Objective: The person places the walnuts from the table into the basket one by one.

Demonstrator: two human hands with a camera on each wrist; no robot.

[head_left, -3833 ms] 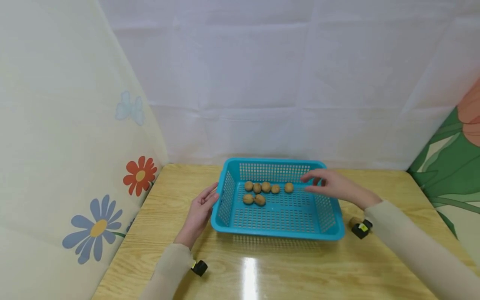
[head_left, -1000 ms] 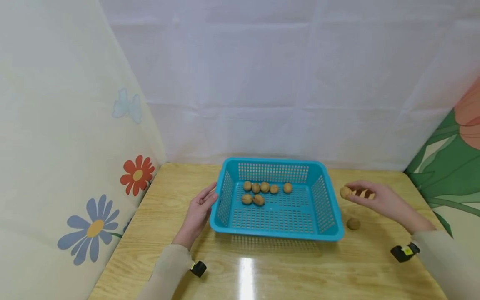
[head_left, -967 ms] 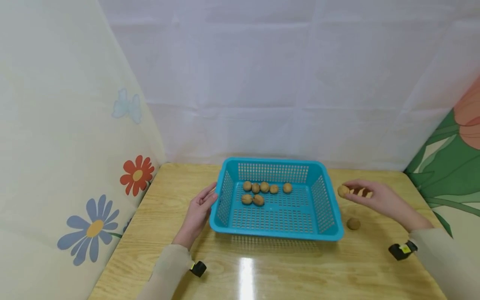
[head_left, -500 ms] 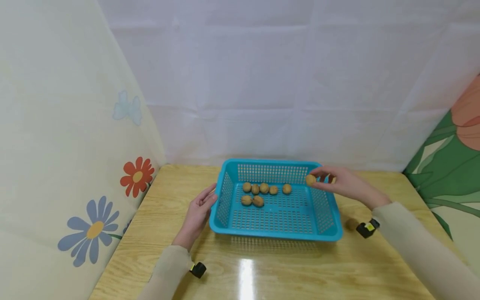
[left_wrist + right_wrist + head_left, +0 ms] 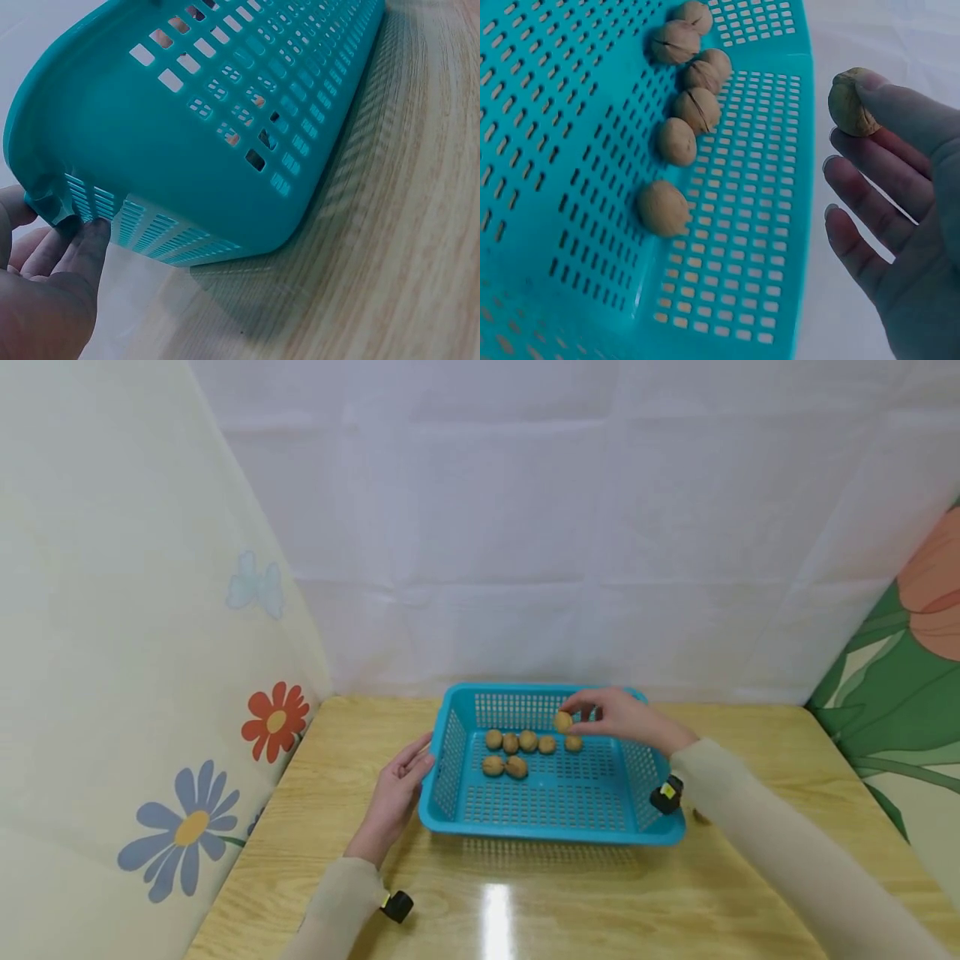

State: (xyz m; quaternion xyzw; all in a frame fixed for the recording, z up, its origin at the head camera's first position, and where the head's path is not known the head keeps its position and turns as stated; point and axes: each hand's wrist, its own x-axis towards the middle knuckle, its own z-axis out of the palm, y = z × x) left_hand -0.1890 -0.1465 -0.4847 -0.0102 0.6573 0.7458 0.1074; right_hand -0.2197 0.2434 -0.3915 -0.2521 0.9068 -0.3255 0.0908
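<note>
A blue plastic basket (image 5: 551, 837) with slotted walls stands on the wooden table. Several walnuts (image 5: 528, 741) lie on its floor, a row toward the back wall and two in front of that row. My right hand (image 5: 621, 717) pinches one more walnut (image 5: 563, 722) between thumb and fingertips, above the back part of the basket. The right wrist view shows this held walnut (image 5: 850, 103) with the other fingers spread loosely. At the basket's left end my left hand (image 5: 392, 795) holds the rim, thumb above and fingers (image 5: 88, 244) against the outer wall.
Another walnut (image 5: 701, 817) lies on the table (image 5: 570, 910) right of the basket, mostly hidden by the right sleeve. A white cloth (image 5: 480, 527) hangs behind the table. Flower-printed panels (image 5: 135, 677) stand at the sides.
My right hand has carried a walnut leftward from right of the basket, over its right wall, to above the row inside. The left hand and the basket have stayed put.
</note>
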